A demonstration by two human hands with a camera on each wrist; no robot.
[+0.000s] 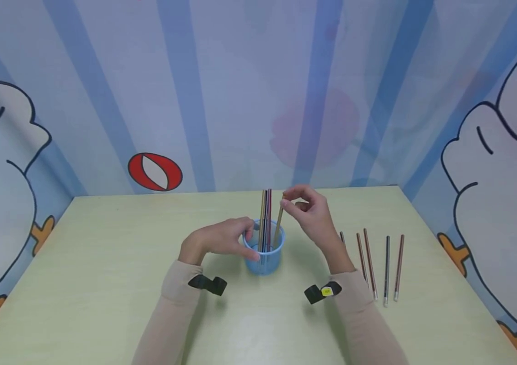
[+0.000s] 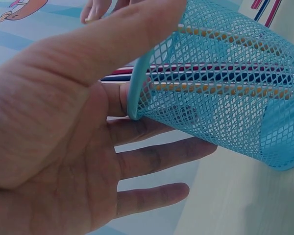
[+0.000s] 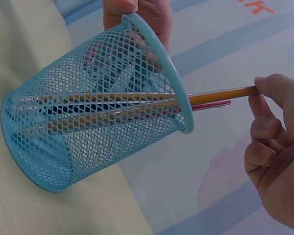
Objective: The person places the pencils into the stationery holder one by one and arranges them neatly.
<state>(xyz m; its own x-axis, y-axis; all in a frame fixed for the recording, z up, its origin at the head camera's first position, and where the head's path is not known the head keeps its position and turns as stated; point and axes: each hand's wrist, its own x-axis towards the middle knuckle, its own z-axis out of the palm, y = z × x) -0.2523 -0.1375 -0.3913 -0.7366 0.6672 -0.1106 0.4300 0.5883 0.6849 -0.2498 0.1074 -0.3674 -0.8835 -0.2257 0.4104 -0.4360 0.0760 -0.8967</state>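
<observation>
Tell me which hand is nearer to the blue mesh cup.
Left. The left hand grips the cup at its rim; the right hand is above it, not touching, pinching a yellow pencil.

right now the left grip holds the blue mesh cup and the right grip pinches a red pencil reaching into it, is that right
Not quite: the pencil in the right grip is yellow, not red, as the right wrist view shows. It does reach into the blue mesh cup that the left grip holds.
</observation>
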